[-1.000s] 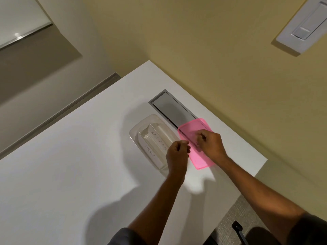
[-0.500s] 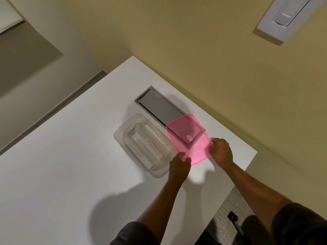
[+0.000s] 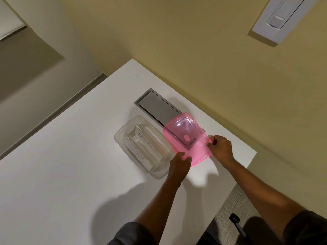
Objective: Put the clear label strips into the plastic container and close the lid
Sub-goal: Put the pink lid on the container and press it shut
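Note:
A clear plastic container (image 3: pixel 122 137) stands open on the white table. Inside it lie clear label strips (image 3: pixel 147 145) with handwritten words. A translucent pink lid (image 3: pixel 187 138) is held tilted above the table just right of the container. My left hand (image 3: pixel 179 163) pinches the lid's near corner. My right hand (image 3: pixel 221 148) pinches its right edge. The lid is apart from the container's rim.
A grey metal cable hatch (image 3: pixel 157 108) is set into the white table (image 3: pixel 70 174) behind the container, partly covered by the lid. The table's right edge (image 3: pixel 247 167) lies close to my right wrist. A yellow wall rises behind, with a white wall switch (image 3: pixel 283 16).
Both hands have taken the pink lid off the table and lifted it, tilted, beside the container. My left hand shifted from the container's edge to the lid's corner.

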Action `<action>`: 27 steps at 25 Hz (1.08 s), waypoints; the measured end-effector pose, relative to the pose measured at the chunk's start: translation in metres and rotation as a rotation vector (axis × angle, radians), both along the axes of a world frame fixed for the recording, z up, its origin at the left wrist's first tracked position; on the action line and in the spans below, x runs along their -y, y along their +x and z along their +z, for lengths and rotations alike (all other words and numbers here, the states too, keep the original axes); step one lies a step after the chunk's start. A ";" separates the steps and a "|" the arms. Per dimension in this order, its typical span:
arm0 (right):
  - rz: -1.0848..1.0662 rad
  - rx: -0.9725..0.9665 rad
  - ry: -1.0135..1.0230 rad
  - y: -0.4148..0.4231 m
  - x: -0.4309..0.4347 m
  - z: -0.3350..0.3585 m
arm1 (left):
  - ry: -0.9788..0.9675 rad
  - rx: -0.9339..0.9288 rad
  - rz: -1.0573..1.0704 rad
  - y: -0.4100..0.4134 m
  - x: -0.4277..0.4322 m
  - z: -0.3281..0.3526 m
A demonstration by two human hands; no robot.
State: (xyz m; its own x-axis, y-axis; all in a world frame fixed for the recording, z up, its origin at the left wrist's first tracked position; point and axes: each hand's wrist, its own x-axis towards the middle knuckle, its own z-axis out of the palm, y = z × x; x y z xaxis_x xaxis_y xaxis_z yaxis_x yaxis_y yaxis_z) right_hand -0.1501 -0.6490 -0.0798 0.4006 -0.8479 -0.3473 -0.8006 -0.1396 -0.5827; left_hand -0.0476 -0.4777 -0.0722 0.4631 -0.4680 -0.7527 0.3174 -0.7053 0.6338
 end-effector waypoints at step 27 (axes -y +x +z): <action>0.064 0.214 0.038 0.058 -0.051 0.062 | -0.391 -0.116 0.661 0.065 -0.051 0.088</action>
